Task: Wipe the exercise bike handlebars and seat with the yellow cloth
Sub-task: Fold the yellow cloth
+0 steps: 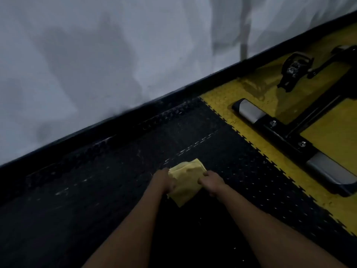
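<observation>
forearms: both reach forward from the bottom edge of the head view, over the dark floor mat (pixel 100 200).
left hand (pixel 164 181): fingers curled round the left edge of the yellow cloth (pixel 185 182), gripping it.
right hand (pixel 211 182): fingers curled onto the cloth's right edge, pinching it; the two hands hold it between them above the mat.
cloth place: bunched and partly folded, held in the air over the black mat, well apart from the bike.
cloth handling: looks light, soft and limp; it should fold or wad easily, and is best taken by its edges or balled into one palm for wiping.
bike parts in view: only the base bar (pixel 289 136) with grey end caps and a pedal (pixel 293 68), standing on the yellow mat (pixel 222 107) toward the right edge.
handlebars and seat: not in view.
surroundings: pale wall (pixel 87 64) with a dark skirting along the mat's far edge.
in the way: probably the base bar and pedal near the feet when stepping closer.
</observation>
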Demonstrator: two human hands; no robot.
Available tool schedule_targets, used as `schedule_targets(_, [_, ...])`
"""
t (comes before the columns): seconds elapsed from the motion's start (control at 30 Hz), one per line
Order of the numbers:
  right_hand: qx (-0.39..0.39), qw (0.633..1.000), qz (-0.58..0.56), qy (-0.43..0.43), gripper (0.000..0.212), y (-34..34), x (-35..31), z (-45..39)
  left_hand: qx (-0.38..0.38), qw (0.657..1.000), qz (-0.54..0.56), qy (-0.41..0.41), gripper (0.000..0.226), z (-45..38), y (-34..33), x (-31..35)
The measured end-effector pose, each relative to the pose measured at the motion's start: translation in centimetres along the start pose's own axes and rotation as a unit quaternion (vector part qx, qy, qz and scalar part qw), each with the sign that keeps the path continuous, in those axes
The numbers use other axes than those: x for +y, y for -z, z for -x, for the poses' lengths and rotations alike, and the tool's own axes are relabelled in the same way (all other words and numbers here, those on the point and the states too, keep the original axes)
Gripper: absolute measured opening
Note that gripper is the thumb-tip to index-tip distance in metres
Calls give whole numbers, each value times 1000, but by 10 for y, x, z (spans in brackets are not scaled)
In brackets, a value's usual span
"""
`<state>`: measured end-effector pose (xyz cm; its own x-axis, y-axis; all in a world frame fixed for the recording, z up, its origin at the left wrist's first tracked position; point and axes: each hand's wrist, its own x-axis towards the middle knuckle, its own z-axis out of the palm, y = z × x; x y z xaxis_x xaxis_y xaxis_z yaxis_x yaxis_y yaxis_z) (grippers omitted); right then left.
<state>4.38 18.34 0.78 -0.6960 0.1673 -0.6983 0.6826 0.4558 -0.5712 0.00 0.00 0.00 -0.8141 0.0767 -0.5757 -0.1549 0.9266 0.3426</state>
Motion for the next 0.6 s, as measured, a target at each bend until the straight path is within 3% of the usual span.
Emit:
schedule_targets(0.17, [-21, 990, -123, -67, 62, -10, 11, -10, -26, 999, 6, 39, 68, -10, -13, -6])
schedule_targets(0.4, [24, 944, -308, -115, 60, -24, 9, -25, -8, 996, 26, 83, 65, -19, -27, -12])
schedule_targets(0.47, [8, 933, -336, -124, 55, -30, 7, -29, -8, 994, 56, 99, 57, -21, -31, -12])
schedule_targets(0.6, [-15, 947, -286, -148, 44, -43, 11, -38, -4, 988, 118, 103, 27, -24, -40, -18])
